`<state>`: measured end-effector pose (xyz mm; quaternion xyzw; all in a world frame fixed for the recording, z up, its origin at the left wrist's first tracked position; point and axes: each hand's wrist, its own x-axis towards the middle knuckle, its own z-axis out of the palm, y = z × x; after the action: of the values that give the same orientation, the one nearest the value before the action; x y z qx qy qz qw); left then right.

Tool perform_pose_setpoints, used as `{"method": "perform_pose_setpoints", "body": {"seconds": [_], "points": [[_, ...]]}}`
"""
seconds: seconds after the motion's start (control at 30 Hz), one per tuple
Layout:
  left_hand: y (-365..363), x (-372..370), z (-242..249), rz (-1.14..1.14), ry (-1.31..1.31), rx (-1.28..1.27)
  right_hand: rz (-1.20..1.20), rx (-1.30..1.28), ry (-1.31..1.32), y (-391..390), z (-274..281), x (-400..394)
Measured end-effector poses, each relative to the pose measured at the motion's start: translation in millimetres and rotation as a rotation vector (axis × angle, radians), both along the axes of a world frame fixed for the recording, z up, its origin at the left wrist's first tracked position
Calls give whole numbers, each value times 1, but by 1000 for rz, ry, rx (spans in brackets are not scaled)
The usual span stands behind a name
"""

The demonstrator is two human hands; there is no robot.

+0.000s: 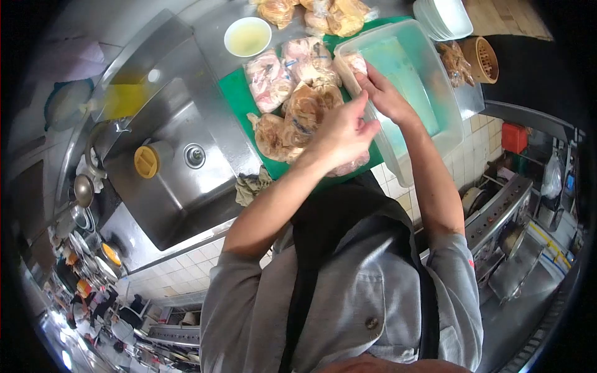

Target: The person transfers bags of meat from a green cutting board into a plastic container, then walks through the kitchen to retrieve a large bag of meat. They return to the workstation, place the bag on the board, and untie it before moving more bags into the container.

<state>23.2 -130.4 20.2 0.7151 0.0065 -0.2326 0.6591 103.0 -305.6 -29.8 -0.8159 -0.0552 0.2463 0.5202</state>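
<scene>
My right hand (pixel 387 96) reaches over a clear plastic tub (pixel 448 93), its fingers closed on a pale pink plastic-wrapped packet of meat (pixel 355 63) at the tub's left side. My left hand (pixel 348 132) is just below and left of it, index finger and thumb apart, with nothing visible between them. Beneath and beside the left hand, brownish bagged pieces of meat (pixel 309 109) lie on a green cutting board (pixel 235 93). A pinkish wrapped packet (pixel 268 79) is at the board's left, with another pink packet (pixel 303 53) beside it. The left hand partly hides the lower bags.
A bowl of yellowish liquid (pixel 247 37) stands behind the board. More yellowish bags (pixel 345 15) lie at the back. To the left is a steel sink (pixel 180 130) holding a yellow-lidded container (pixel 147 162). Stacked white containers (pixel 443 18) and a bamboo steamer (pixel 480 60) stand at right.
</scene>
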Motion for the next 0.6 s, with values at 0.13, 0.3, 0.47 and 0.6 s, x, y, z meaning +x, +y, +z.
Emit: {"method": "perform_pose_setpoints", "body": {"seconds": [0.13, 0.3, 0.47, 0.6], "points": [[96, 15, -14, 523, -168, 169, -68, -114, -159, -6, -8, -8], [179, 47, -129, 540, -79, 536, -199, -77, -113, -8, -20, -21], [142, 60, -94, 496, 70, 327, -177, -104, -146, -8, -13, -19], [141, 59, -89, 567, 129, 105, -142, -109, -229, -11, -13, -21]]}}
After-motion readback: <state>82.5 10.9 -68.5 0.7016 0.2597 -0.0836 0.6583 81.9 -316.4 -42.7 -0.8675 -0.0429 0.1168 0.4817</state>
